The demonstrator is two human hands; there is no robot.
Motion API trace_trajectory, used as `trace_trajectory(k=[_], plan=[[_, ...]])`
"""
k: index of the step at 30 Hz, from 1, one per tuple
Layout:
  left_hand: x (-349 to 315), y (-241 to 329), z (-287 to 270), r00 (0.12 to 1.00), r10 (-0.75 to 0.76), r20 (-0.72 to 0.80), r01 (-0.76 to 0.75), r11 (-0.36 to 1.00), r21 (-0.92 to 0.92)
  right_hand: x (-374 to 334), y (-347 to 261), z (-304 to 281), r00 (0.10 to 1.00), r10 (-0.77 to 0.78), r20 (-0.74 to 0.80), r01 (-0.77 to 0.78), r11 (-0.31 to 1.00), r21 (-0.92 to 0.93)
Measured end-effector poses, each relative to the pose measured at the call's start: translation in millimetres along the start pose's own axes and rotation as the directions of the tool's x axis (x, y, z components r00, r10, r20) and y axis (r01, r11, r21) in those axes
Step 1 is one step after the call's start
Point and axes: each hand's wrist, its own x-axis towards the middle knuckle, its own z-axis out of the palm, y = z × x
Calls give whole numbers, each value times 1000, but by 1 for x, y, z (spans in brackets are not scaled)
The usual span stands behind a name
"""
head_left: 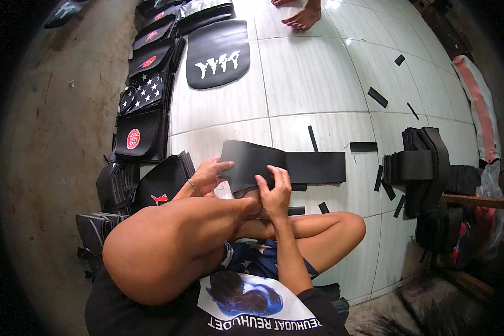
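A black flat sheet, rubber-like or leather-like, is raised a little over the tiles in front of my bent legs. My left hand grips its left end, thumb on top and fingers underneath. The fingertips of my right hand lie on the sheet's upper face near its lower edge, slightly apart. Beyond them to the right, another black rectangular piece extends along the floor; the overlap hides whether the two are joined. A white patch shows under the sheet beside my left hand.
Stacks of black flaps with printed designs line the left. A large rounded black flap lies ahead, below another person's bare foot. Cut black strips are scattered rightward. Stacked black pieces stand at the right, near a wooden bar.
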Motion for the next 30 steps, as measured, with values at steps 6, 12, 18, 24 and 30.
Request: trace_trajectory(k=[6,12,18,24,30], plan=[[-8,-4,24,992,69,108,-81,990,113,-4,-9,16,998,35,45,-43,982,181],[-4,-13,18,994,74,82,-82,991,105,0,-14,4,993,-103,53,96,989,115],[0,-16,22,984,92,151,-120,976,183,1,1,9,998,-36,-44,45,971,234],[-13,-7,23,990,87,110,-102,985,139,22,60,-42,905,398,151,-425,828,365],[-6,-17,24,989,79,127,-96,987,132,21,9,-44,868,61,-493,-23,996,83]])
